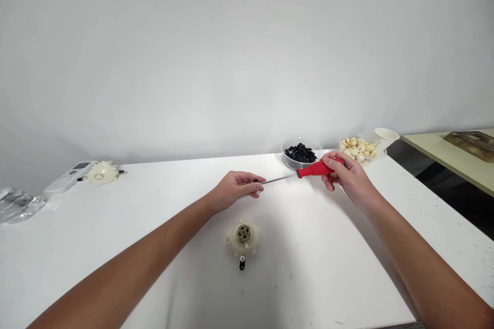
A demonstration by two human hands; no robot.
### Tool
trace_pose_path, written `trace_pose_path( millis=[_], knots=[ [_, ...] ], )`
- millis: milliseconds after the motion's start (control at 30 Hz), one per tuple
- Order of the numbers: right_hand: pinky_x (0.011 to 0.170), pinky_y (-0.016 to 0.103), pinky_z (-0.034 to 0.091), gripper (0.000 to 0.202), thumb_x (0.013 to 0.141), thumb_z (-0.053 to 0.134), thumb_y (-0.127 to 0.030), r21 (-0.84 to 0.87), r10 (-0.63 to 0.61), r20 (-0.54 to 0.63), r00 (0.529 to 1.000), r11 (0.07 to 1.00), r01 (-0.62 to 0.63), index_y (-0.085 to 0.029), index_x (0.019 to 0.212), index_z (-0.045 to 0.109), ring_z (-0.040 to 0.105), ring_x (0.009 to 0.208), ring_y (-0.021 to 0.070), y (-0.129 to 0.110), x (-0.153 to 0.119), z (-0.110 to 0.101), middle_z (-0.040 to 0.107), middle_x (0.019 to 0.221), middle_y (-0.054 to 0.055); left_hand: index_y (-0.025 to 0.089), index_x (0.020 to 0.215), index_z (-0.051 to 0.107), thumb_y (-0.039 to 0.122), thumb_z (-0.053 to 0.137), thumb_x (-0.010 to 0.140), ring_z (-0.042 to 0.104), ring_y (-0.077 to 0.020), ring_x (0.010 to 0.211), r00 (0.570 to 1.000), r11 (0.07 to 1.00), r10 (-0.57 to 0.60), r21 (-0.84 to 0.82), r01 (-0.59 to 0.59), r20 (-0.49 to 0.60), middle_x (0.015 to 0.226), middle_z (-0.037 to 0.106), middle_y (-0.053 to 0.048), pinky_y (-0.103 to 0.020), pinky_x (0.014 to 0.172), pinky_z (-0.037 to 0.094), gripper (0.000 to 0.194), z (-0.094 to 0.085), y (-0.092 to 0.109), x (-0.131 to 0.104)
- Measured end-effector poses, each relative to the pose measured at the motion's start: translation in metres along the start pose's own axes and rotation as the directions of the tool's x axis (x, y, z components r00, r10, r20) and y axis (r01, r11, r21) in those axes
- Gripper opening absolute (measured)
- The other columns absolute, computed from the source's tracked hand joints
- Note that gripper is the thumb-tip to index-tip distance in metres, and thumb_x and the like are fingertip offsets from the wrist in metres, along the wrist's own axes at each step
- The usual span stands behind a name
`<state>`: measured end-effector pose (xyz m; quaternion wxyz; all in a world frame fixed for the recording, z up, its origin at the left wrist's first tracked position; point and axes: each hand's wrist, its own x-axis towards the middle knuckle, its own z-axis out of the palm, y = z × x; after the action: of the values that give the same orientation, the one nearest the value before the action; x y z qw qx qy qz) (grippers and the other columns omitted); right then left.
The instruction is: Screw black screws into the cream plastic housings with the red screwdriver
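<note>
My right hand [343,172] grips the red handle of a screwdriver [314,169], whose metal shaft points left. At the shaft's tip, my left hand [239,185] pinches a small dark piece [255,181] between thumb and fingers; it is too small to make out fully. Below the hands, on the white table, lies a round cream plastic housing [250,244] with a metal motor [244,234] at its centre. A black fitting [242,263] with a pale ring sticks out from its near side.
A clear dish of black pieces [300,153] stands behind the screwdriver. Beside it are pale, curved pieces [358,149] in a clear dish and a white cup [386,136]. At left sit another cream housing [102,172], a white remote [69,177] and a clear plastic object [19,205].
</note>
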<state>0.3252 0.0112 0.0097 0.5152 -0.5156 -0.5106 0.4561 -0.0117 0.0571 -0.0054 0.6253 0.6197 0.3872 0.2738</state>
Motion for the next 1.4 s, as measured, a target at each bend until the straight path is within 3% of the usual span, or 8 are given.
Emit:
trace_pose_path(
  millis=[367,533,600,700,867,1067,1233,1400],
  knots=[
    [0.046,0.025,0.035,0.026,0.095,0.065,-0.044,0.079,0.064,-0.026,0.998,0.995,-0.061,-0.021,0.085,0.058,0.051,0.043,0.0129,0.005,0.001,0.006,0.06,0.056,-0.001,0.014,0.114,0.081,0.047,0.072,0.095,0.073,-0.0182,0.084,0.997,0.998,0.046,-0.05,-0.043,0.056,0.099,0.08,-0.013,-0.032,0.086,0.06,0.039,-0.005,-0.006,0.004],
    [0.049,0.028,0.041,0.009,0.088,0.06,-0.029,0.144,0.053,0.068,0.996,0.988,-0.062,-0.022,0.094,0.061,0.054,0.046,0.0156,0.003,0.002,0.003,0.063,0.06,0.0,0.013,0.112,0.081,0.048,0.075,0.093,0.072,-0.0173,0.081,0.999,0.997,0.044,-0.067,-0.043,0.015,0.098,0.08,-0.013,-0.032,0.084,0.061,0.04,-0.003,-0.007,0.006],
    [0.051,0.029,0.045,0.013,0.085,0.061,-0.026,0.119,0.037,0.08,0.996,0.992,-0.046,-0.022,0.097,0.062,0.056,0.048,0.0164,0.002,0.002,0.0,0.064,0.063,0.0,0.013,0.112,0.081,0.048,0.075,0.092,0.072,-0.0168,0.081,0.999,0.996,0.048,-0.076,-0.048,-0.001,0.097,0.08,-0.013,-0.031,0.084,0.061,0.041,-0.003,-0.007,0.006],
    [0.056,0.031,0.048,0.01,0.088,0.065,-0.031,0.004,0.009,0.03,1.0,1.0,-0.009,-0.022,0.091,0.061,0.059,0.051,0.0172,0.002,0.0,-0.003,0.065,0.064,0.0,0.013,0.113,0.081,0.049,0.076,0.091,0.072,-0.0165,0.08,0.998,0.996,0.048,-0.072,-0.05,-0.03,0.095,0.08,-0.012,-0.031,0.084,0.062,0.042,-0.002,-0.008,0.006],
    [0.05,0.029,0.039,0.046,0.098,0.058,-0.058,-0.251,0.014,0.021,1.0,0.968,-0.008,-0.022,0.07,0.052,0.046,0.044,0.0136,0.005,0.0,-0.008,0.05,0.047,-0.002,0.014,0.111,0.081,0.051,0.077,0.09,0.073,-0.0165,0.079,0.997,0.997,0.049,-0.065,-0.053,-0.054,0.091,0.08,-0.011,-0.031,0.082,0.062,0.043,0.0,-0.01,0.006],
    [0.054,0.029,0.044,0.024,0.094,0.065,-0.047,-0.073,-0.008,0.079,0.997,0.997,0.014,-0.024,0.094,0.058,0.055,0.057,0.0165,0.003,0.0,-0.005,0.062,0.068,-0.001,0.014,0.11,0.081,0.052,0.078,0.089,0.073,-0.0161,0.078,0.994,0.996,0.047,-0.071,-0.054,-0.096,0.09,0.08,-0.01,-0.031,0.084,0.062,0.043,0.0,-0.014,0.009],
    [0.045,0.027,0.027,0.047,0.098,0.059,-0.06,-0.267,0.026,-0.015,1.0,0.963,-0.029,-0.022,0.071,0.049,0.035,0.044,0.0107,0.005,-0.001,-0.007,0.043,0.05,-0.004,0.015,0.111,0.081,0.052,0.076,0.09,0.074,-0.0179,0.082,0.998,0.999,0.035,-0.035,-0.037,-0.061,0.093,0.08,-0.011,-0.033,0.086,0.062,0.043,-0.001,-0.013,0.007],
    [0.05,0.028,0.038,0.029,0.096,0.063,-0.053,-0.14,-0.004,0.054,0.999,0.99,0.011,-0.025,0.094,0.058,0.054,0.055,0.0157,0.001,-0.002,-0.004,0.062,0.067,-0.001,0.014,0.11,0.081,0.052,0.077,0.089,0.074,-0.0184,0.082,0.996,0.999,0.026,-0.032,-0.029,-0.088,0.091,0.08,-0.011,-0.035,0.088,0.063,0.043,0.001,-0.011,0.006]
  ],
)
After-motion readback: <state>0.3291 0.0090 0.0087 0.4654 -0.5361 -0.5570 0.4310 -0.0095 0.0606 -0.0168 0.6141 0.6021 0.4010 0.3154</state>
